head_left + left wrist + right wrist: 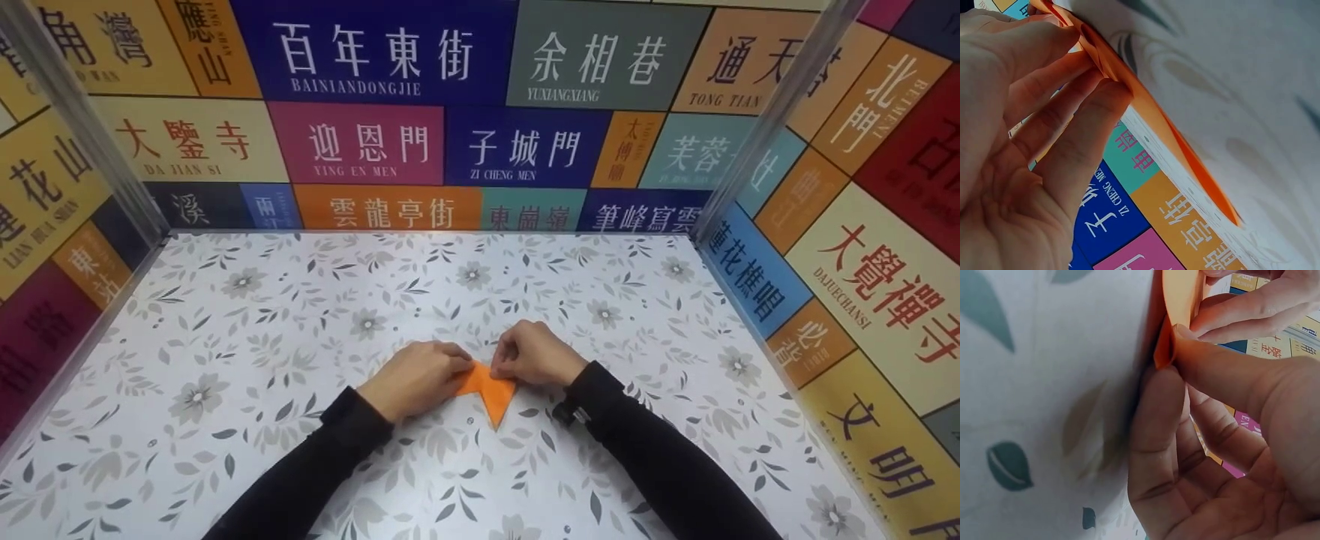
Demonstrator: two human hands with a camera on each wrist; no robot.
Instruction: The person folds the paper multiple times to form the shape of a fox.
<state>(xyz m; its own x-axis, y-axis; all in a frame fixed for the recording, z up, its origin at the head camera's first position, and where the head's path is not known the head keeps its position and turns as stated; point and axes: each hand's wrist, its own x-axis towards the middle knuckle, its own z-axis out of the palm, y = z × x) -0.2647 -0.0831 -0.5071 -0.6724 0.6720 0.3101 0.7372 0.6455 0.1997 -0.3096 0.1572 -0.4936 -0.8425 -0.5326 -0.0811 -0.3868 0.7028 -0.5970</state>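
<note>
A folded piece of orange paper point(495, 397) lies low on the patterned tabletop, a pointed end toward the person. My left hand point(424, 379) holds its left side, with thumb and fingertips against the orange paper point(1154, 115) in the left wrist view. On the right side, my right hand point(536, 352) pinches a small folded edge of the orange paper point(1180, 295) between thumb and index finger. Seen from the right wrist, the thumb point(1213, 360) presses by the fold. Both hands cover the paper's upper part.
A white tabletop point(300, 300) printed with grey flowers and leaves spreads around the hands. Colourful panels with Chinese lettering point(356, 142) stand at the back and along both sides. Clear corner posts point(772, 112) join the panels.
</note>
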